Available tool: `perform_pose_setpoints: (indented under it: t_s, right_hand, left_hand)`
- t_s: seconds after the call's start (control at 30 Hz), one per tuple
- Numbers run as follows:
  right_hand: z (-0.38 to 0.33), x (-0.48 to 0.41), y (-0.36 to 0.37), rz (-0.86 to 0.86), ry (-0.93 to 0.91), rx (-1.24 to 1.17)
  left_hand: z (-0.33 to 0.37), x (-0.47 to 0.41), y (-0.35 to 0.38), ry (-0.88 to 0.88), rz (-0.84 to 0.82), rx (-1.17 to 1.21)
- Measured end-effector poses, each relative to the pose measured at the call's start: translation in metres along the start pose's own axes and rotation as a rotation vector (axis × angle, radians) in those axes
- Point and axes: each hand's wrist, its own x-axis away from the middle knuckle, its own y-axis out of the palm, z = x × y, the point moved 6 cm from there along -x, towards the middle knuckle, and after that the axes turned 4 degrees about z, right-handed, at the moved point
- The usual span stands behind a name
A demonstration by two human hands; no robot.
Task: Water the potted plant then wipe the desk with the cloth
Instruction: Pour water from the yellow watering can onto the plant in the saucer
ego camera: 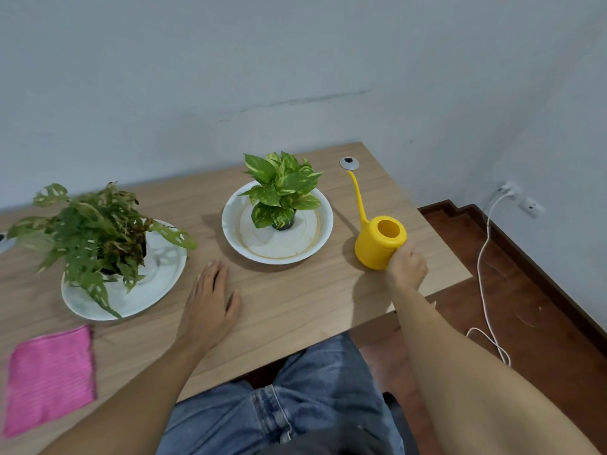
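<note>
From the head camera, the right hand [407, 266] is closed around the handle side of the yellow watering can [379, 241], which stands upright on the desk [295, 300] with its long spout pointing away. The left hand [210, 303] rests flat and open on the desk, holding nothing. The potted plant [284, 192] sits in a white dish [230, 224] just left of the can. The pink cloth [51, 377] lies untouched at the near left. The watering step appears to be starting; the next move calls for lifting the can and tipping its spout over the pot.
</note>
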Motion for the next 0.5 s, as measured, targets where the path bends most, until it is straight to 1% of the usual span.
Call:
perform_pose_setpoints:
  t_s: [0.07,0.2,0.5]
  right_hand:
    - [0.002,0.001,0.002,0.022,0.033,-0.035]
    - [-0.004,0.001,0.000,0.014,0.025,-0.014]
    - [-0.051,-0.008,-0.022,0.051,-0.142,-0.099]
  left_hand:
    - [-0.003,0.003,0.000,-0.006,0.005,-0.007]
    - [-0.007,0.005,0.000,-0.025,0.005,-0.017]
    - [-0.008,0.004,0.004,-0.032,0.007,-0.007]
